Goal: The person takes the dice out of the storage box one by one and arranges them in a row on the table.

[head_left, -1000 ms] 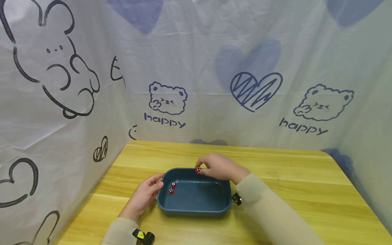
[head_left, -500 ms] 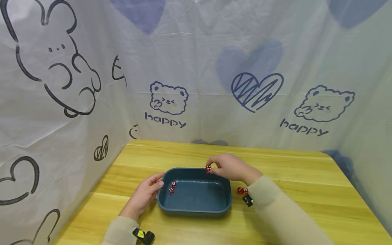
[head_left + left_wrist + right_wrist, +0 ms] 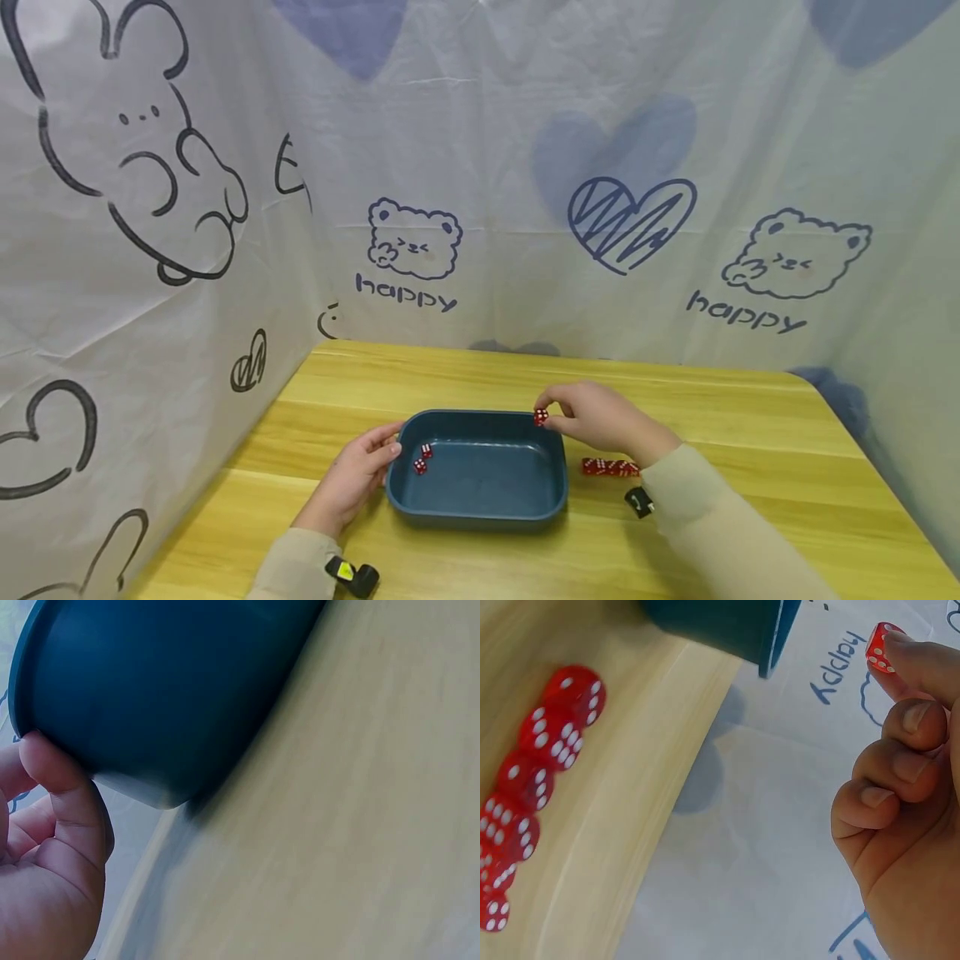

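Note:
A dark blue tray (image 3: 480, 512) stands on the wooden table (image 3: 750, 500). Two red dice (image 3: 422, 460) lie inside it near its left wall. My left hand (image 3: 358, 475) holds the tray's left end, thumb on the rim (image 3: 45, 761). My right hand (image 3: 592, 417) pinches one red die (image 3: 540, 417) over the tray's far right corner; that die (image 3: 881, 646) sits at my fingertips in the right wrist view. A row of several red dice (image 3: 609, 467) lies on the table right of the tray, also seen as a line of dice (image 3: 532, 772) beside the tray's corner (image 3: 727, 630).
A white printed curtain (image 3: 480, 183) with bears, hearts and "happy" closes off the table's back and left side. Bare wood stretches right of the dice row and in front of the tray (image 3: 352, 825).
My right hand has carried the pinched die rightward along the tray's far rim to its right corner. Its arm has shifted away and uncovered the row of dice. The left hand stays put.

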Demonstrator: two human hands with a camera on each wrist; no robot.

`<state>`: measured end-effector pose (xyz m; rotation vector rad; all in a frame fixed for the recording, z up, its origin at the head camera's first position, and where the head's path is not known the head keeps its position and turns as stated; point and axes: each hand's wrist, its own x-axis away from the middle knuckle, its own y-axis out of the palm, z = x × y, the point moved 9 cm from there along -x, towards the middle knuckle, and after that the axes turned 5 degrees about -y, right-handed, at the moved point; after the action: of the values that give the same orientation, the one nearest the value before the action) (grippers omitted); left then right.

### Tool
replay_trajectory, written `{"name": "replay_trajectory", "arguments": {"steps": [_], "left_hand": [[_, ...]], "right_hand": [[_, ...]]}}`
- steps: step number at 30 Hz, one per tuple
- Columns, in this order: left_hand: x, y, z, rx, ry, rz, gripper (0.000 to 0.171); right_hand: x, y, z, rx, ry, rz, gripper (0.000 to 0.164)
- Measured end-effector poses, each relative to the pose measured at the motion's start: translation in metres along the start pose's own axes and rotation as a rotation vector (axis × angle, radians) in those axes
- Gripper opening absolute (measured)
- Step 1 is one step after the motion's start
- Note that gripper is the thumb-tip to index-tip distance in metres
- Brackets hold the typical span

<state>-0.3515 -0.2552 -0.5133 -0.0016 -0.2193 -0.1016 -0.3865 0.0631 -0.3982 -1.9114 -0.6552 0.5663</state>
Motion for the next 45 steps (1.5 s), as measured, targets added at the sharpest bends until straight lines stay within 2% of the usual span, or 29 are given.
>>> {"name": "replay_trajectory", "arguments": {"steps": [9,19,30,37,45], "left_hand": [[0.002,0.001,0.000,-0.001,0.000,-0.004,0.048],[-0.001,-0.002,-0.001,0.013,-0.007,0.012,0.044],[0.002,0.002,0.002,0.013,0.005,-0.015,0.047],[0.004,0.002,0.002,0.013,0.004,-0.009,0.048],[0.003,0.002,0.002,0.021,0.009,-0.011,0.047]], "right_hand": [[0.019,-0.004,0.017,-0.004,0.060,0.020,0.020],[0.036,-0.005,0.032,-0.014,0.084,0.042,0.022],[0.053,-0.007,0.049,-0.041,0.081,0.083,0.021],[0.065,-0.007,0.062,-0.046,0.120,0.082,0.018],[0.080,-0.005,0.079,-0.037,0.127,0.086,0.020]]}}
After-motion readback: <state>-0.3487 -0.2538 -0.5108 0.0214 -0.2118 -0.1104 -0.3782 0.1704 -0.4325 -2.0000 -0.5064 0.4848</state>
